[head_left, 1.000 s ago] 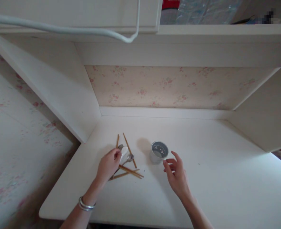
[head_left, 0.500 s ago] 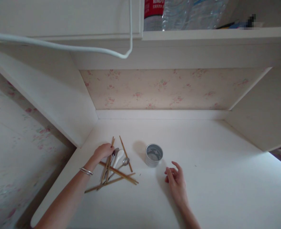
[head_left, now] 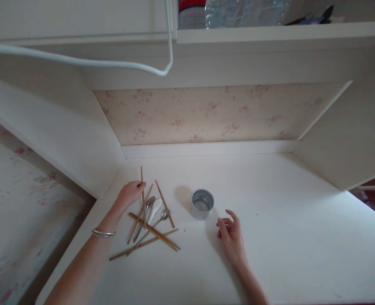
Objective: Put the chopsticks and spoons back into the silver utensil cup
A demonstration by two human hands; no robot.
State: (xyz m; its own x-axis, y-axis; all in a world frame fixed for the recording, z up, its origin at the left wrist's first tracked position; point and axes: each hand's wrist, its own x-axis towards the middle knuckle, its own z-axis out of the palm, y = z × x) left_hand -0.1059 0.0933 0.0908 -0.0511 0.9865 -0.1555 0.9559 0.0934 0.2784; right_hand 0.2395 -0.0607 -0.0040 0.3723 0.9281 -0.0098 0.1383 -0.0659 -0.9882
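My left hand (head_left: 130, 193) pinches a wooden chopstick (head_left: 143, 201) near its upper part; the stick stands up past the fingers, and its lower end reaches over the pile. Below lie more chopsticks (head_left: 158, 233), crossed over one another. Among them are a white spoon (head_left: 156, 207), a metal spoon (head_left: 165, 214) and a second metal spoon (head_left: 149, 203), partly covered by sticks. A grey metal cup (head_left: 201, 213) with holes in its bottom stands upright right of the pile. My right hand (head_left: 233, 239) is beside the cup, empty, fingers loosely bent and apart.
The white tabletop (head_left: 289, 237) runs back to a low ledge and flowered wallpaper (head_left: 212, 112). Overhead are a shelf with plastic bottles (head_left: 247, 12) and a bent white rod (head_left: 120, 64). Side panels (head_left: 343, 140) close in the table.
My left hand has drawn one chopstick a little up and away from the sticks beside it. My right hand keeps its pose near the cup. The whole view has shifted slightly.
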